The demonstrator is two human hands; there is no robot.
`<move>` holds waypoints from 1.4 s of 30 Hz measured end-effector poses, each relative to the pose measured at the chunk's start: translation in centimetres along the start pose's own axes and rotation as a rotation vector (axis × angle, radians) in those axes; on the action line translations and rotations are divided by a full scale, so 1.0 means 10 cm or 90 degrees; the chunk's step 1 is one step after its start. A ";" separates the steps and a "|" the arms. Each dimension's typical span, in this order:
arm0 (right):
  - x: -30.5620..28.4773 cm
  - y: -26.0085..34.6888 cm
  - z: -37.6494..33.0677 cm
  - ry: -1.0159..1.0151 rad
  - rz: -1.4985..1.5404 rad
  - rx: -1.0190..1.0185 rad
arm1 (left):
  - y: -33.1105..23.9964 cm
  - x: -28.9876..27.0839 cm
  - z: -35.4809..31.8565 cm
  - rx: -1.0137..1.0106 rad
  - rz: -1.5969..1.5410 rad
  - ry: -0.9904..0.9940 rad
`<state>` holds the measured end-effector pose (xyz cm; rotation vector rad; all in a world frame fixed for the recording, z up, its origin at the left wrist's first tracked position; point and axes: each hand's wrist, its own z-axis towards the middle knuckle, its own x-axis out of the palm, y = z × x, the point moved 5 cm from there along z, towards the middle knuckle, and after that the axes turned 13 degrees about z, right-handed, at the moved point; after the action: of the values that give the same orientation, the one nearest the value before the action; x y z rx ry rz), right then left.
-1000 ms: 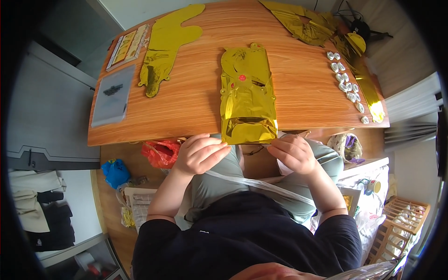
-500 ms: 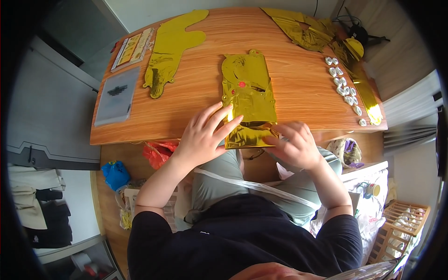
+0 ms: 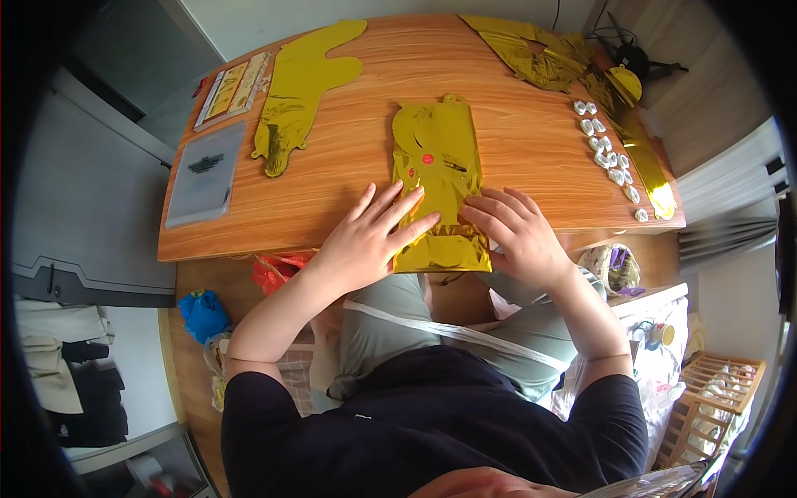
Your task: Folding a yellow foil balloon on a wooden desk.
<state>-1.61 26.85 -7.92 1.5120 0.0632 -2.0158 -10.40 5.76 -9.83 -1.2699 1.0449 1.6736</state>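
Observation:
A flat, folded gold foil balloon (image 3: pixel 439 166) lies in front of me, its near end reaching past the table's front edge. Two small red round spots show on its surface. My left hand (image 3: pixel 365 228) rests on its left side, fingers spread and flat on the foil. At the right edge, my right hand (image 3: pixel 519 228) touches the foil with outstretched fingers, the thumb hidden or partly under the near end. Neither hand grips anything.
On the wooden table (image 3: pixel 349 158), another gold foil balloon (image 3: pixel 295 91) and a clear plastic sleeve (image 3: pixel 203 174) lie left. Small white coiled pieces (image 3: pixel 610 158) and more gold foil (image 3: pixel 540 58) lie right. A red bag (image 3: pixel 278 270) sits below the front edge.
My right hand has moved up from the balloon's near corner to its right edge, its fingers now stretched out. The near end lies flatter; my left hand has barely shifted.

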 end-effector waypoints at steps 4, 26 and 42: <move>0.00 0.02 0.01 -0.042 0.112 0.020 | 0.06 0.06 -0.04 0.013 -0.093 -0.018; 0.06 -0.07 0.03 -0.033 0.074 -0.001 | 0.17 0.00 0.01 0.028 -0.048 -0.083; 0.05 0.03 0.14 -0.076 0.032 -0.045 | 0.22 -0.06 0.00 -0.022 -0.116 -0.093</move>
<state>-2.74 25.81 -7.76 1.3345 0.0457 -2.0377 -12.30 4.94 -8.86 -1.2076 0.7932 1.6242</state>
